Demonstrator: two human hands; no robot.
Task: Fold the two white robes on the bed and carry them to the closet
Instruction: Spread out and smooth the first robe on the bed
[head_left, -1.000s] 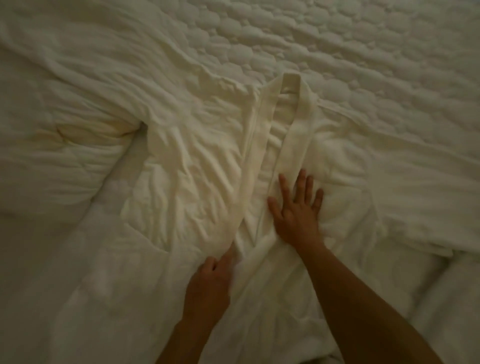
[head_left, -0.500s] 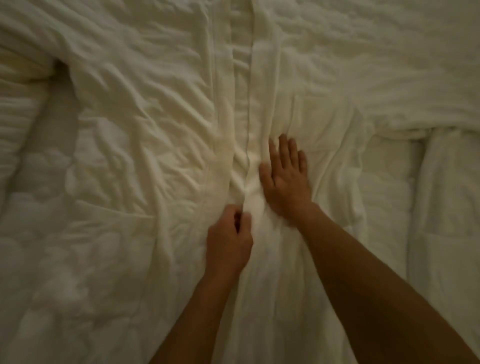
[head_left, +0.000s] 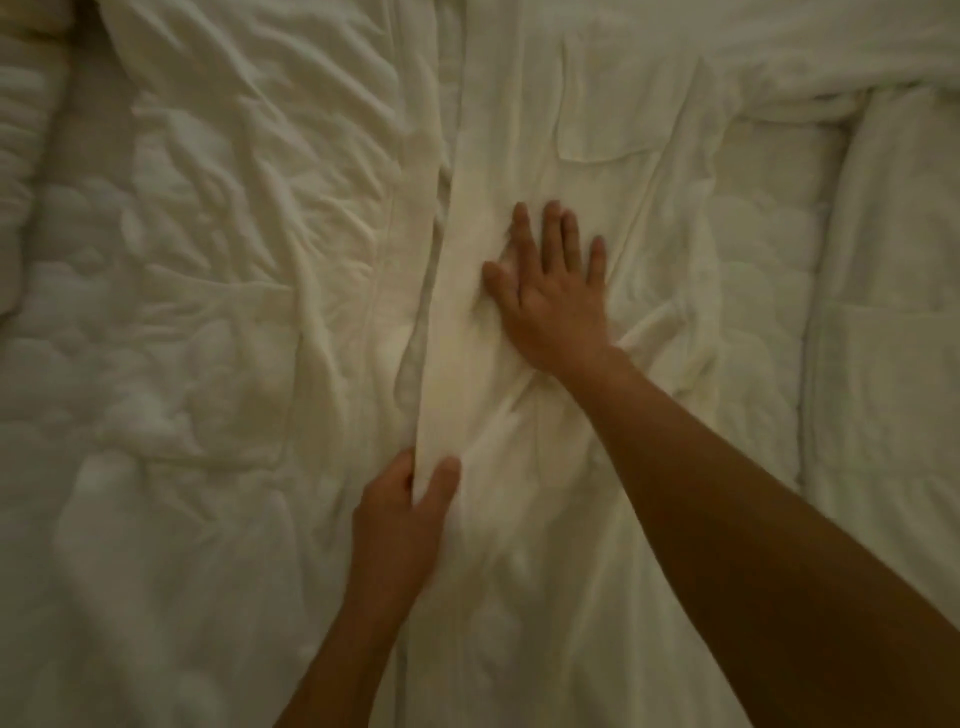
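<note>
On the robe (head_left: 597, 171), left hand (head_left: 400, 525) pinches, right hand (head_left: 553, 291) presses.

A bedroom: a bed with a rumpled white quilted cover (head_left: 156, 364) fills the frame, under dim warm light.

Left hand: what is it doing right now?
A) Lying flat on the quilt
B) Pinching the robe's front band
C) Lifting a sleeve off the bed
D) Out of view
B: the left hand pinches the lower end of the front band between thumb and fingers, while the right hand presses flat on the robe.
</note>
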